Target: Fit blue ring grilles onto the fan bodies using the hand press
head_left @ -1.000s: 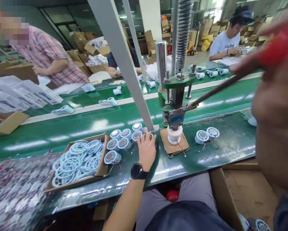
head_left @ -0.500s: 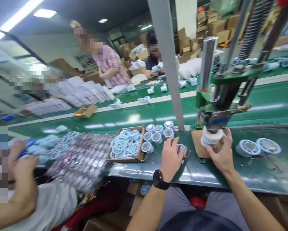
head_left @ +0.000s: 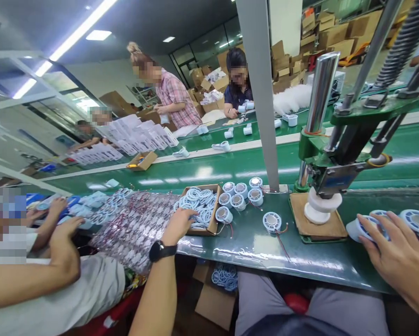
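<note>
My left hand (head_left: 177,227), wearing a black watch, reaches over the near edge of a cardboard box (head_left: 214,219). Its fingers are stretched toward the light-blue plastic rings (head_left: 197,199) inside; the thumb is hidden. At the right, my right hand (head_left: 400,259) has its fingers and thumb around a light-blue round housing (head_left: 358,229) on the table. Two more housings with metal centres stand beside it, one partly behind my fingers. Between my hands, a single wired housing (head_left: 272,222) lies on the table. The green press (head_left: 338,158) holds white round blocks (head_left: 317,207) above a brown board (head_left: 302,219).
Several housings (head_left: 237,201) cluster beside the ring box. Farther left lies a bubble-wrapped sheet of parts (head_left: 135,224), near a co-worker's hands (head_left: 67,228). A grey post (head_left: 261,93) rises before the green conveyor (head_left: 209,172). Other people work across it.
My left hand has left the wired housing and moved left to the ring box. My right hand has carried a housing from under the press to the right. The camera view has shifted.
</note>
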Demonstrator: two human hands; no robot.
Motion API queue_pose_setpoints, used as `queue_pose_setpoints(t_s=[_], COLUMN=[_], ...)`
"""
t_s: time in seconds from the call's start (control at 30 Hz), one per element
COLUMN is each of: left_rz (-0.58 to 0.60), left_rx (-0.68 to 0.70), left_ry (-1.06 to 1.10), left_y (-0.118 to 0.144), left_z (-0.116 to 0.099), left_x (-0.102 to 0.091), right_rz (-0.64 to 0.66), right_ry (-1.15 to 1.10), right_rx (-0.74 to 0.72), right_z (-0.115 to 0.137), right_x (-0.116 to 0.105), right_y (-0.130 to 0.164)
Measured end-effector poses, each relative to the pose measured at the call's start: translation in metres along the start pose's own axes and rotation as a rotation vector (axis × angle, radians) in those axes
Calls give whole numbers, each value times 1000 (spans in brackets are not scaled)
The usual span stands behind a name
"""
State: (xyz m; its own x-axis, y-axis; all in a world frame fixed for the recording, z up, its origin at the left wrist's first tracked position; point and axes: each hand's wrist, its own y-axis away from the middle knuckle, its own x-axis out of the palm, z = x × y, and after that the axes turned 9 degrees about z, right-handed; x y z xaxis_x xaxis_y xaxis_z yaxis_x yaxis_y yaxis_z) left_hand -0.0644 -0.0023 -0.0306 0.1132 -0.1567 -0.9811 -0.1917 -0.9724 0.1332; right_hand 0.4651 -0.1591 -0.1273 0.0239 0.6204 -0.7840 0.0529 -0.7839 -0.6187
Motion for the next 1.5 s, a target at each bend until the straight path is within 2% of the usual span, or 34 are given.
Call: queue_pose_setpoints(t_s=[0.07,0.13,0.23,0.3,0.33,0.4,0.43,0.5,0.53,0.6,0.7,0.83,0.93,1.07,1.23,1.33,1.5], left_rz=[1,-48,-192,-232,-212,-91,-56,-82,-113,-169,-190,-126,-78,-119,-122,-130,-73], left_rx=[25,29,8,57,116,332,385,394,377,346,344,386,394,406,577,525,380], left_ry=[6,16,48,109,149,305,320,334,333,340,356,360,388,493,515,533,647], left_y=[-1,0,12,24,30,39,41,43,43,47,58,63,56,59,74,74,73], left_z=[2,3,-11,-40,-60,-104,-126,-158,-167,-172,-163,-150,-149,-170,-215,-228,-228], left_x=[0,-2,1,15,26,55,70,99,111,128,137,136,131,122,115,115,116], right_rz=[86,124,64,5,11,117,182,263,278,281,287,270,250,217,221,220,214], right_ry=[39,57,-74,-285,-403,-575,-619,-656,-661,-664,-666,-715,-782,-828,-806,-800,-790], right_rx=[-37,-34,37,9,-30,-87,-96,-114,-128,-153,-148,-78,-10,98,125,123,115], right_z=[-12,-13,13,51,74,121,141,170,177,181,170,158,159,164,166,165,165], right_x=[-5,-12,-22,-25,-23,-13,-5,11,18,24,17,2,1,8,13,14,15], right_y=[2,3,4,0,-5,-19,-27,-41,-44,-42,-20,11,21,25,29,30,29])
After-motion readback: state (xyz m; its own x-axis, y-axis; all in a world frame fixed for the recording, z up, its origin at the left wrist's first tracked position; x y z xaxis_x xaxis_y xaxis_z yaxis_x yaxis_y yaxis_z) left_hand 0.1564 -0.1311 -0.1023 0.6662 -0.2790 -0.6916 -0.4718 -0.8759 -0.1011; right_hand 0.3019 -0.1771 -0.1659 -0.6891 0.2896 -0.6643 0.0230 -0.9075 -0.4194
